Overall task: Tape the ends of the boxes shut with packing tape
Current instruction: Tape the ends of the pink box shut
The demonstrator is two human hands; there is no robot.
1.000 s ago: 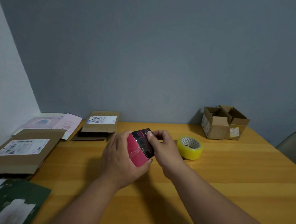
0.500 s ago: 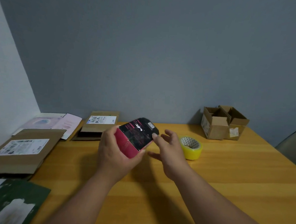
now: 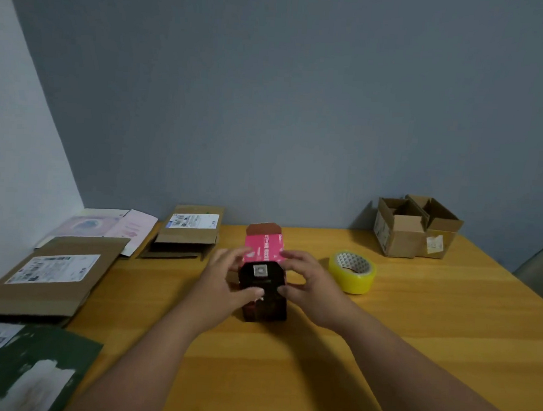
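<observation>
Both hands, the left hand [image 3: 227, 282] and the right hand [image 3: 310, 284], grip the pink-and-black box [image 3: 263, 270] on the wooden table [image 3: 414, 341], so its far flap should be tucked flat before reaching for the yellow tape roll [image 3: 352, 271] just beside it.

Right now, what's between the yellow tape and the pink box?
Only the right hand, gripping the pink box; the tape roll sits just beyond, in the head view.
</observation>
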